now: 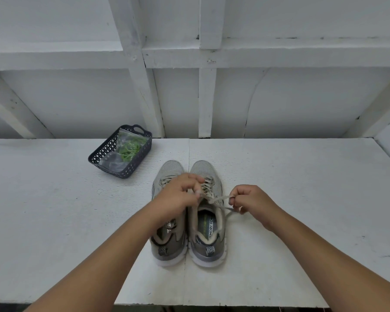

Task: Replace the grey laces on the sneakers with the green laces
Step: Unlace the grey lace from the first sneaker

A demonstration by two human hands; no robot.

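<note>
Head view: I take the right sneaker (208, 212) as my landmark and read across from the left.
Basket (122, 152): well left of and behind the landmark, on the table (54, 210); the green laces (130, 148) lie in it inside a clear bag, untouched.
Left sneaker (168, 221): just beside the landmark on its left, partly hidden by my left forearm; its grey lacing shows near the toe and looks fully threaded.
Left hand (180, 191): over the landmark's eyelets, fingers curled tight and pinching part of the grey lace (220, 199) near the knot.
Landmark itself: grey lace threaded through every eyelet I can see.
Right hand (249, 202): just right of the landmark, fingers closed narrow, pinching a strand of that lace pulled out sideways.
Progress: I judge this the very start, undoing the bow on one shoe.
Left to do: unthread both grey laces, fetch the green pair, lace both shoes.
</note>
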